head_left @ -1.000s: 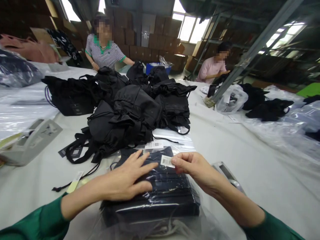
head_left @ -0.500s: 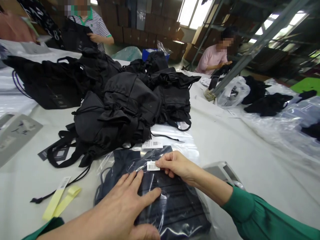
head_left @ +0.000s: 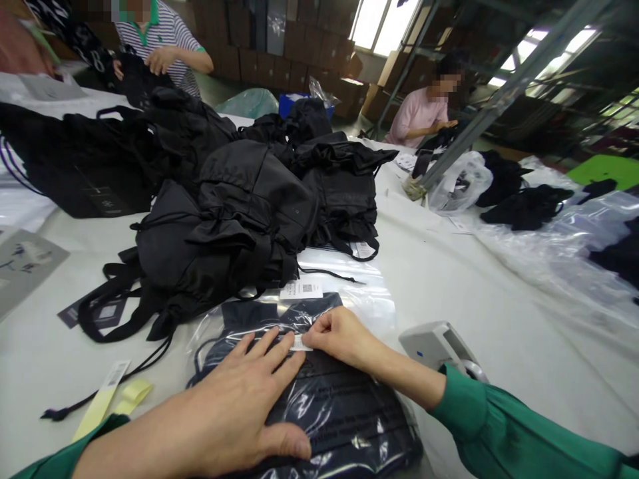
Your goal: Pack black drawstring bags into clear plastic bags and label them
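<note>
Head view shows the right hand [head_left: 342,336] with thumb and forefinger closed in a pinch on the right-hand end of a small white label [head_left: 300,343]. From that pinch the label reaches out to the left, its long axis running roughly crosswise, so its free end points toward the fingertips of the left hand [head_left: 244,402].

Right hand is the nearer of the two, since it has the label itself; the left has no grip on anything. Its palm is down and its fingers spread over a clear plastic bag [head_left: 357,419], with the index and middle fingertips just beside the label's left end and near edge. Whether they touch the label, or how much of its underside meets the film, I cannot tell.

Directly below the pinch lies the bag, with a dark folded fabric item [head_left: 249,314] inside and printed lettering on the film on the near side of the pinch. Just beyond the pinch is a white printed tag [head_left: 302,289], and farther beyond and to the left sits a black drawstring backpack [head_left: 249,199]. Well to the right of the pinch, past the right forearm, stands a grey plastic device [head_left: 424,342] on the white-covered table [head_left: 479,293].
</note>
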`<move>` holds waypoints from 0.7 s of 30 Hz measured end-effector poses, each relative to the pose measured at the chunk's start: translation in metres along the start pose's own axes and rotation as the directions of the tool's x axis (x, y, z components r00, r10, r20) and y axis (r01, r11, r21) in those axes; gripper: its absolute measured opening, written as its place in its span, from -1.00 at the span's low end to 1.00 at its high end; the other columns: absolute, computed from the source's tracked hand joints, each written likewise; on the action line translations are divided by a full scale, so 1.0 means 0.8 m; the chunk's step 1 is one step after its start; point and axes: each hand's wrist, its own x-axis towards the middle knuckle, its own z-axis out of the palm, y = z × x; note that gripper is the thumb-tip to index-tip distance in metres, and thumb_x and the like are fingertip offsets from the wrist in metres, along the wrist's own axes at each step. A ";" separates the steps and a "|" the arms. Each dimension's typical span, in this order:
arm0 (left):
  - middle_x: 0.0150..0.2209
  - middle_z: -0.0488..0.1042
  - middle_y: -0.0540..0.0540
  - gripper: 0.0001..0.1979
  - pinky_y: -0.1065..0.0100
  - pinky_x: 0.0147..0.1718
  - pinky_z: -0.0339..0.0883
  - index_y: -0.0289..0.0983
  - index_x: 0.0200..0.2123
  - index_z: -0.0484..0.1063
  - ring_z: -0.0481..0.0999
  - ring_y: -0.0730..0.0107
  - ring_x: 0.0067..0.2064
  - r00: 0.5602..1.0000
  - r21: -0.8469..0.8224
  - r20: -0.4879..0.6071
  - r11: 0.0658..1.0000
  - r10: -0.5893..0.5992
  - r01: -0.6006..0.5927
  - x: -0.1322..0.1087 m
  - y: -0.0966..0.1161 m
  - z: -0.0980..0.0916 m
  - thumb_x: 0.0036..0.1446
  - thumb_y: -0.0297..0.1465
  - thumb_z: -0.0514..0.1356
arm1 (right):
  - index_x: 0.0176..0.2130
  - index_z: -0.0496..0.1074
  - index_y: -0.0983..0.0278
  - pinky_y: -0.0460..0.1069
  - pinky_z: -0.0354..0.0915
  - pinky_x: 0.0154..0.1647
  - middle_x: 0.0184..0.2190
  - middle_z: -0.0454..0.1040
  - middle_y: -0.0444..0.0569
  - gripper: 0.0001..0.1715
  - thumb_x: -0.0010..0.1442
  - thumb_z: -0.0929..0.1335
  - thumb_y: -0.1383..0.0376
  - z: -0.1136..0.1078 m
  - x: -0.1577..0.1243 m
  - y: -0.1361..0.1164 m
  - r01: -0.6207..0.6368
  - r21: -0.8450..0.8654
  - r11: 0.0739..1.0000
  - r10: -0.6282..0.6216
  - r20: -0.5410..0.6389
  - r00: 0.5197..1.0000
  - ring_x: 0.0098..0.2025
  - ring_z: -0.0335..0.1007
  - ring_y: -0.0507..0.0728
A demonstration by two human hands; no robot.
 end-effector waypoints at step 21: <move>0.44 -0.23 -0.18 -0.22 -0.03 0.34 -0.17 -0.12 0.40 -0.20 -0.20 0.01 0.43 0.824 -0.427 -0.393 0.875 -0.407 0.228 -0.065 -0.085 0.040 0.25 0.07 -0.05 | 0.12 0.46 0.12 0.27 0.05 0.29 0.13 0.42 0.14 -0.49 0.34 0.22 -0.02 -0.057 -0.111 0.089 0.211 -0.197 0.957 -0.236 -0.113 0.965 0.26 0.19 0.36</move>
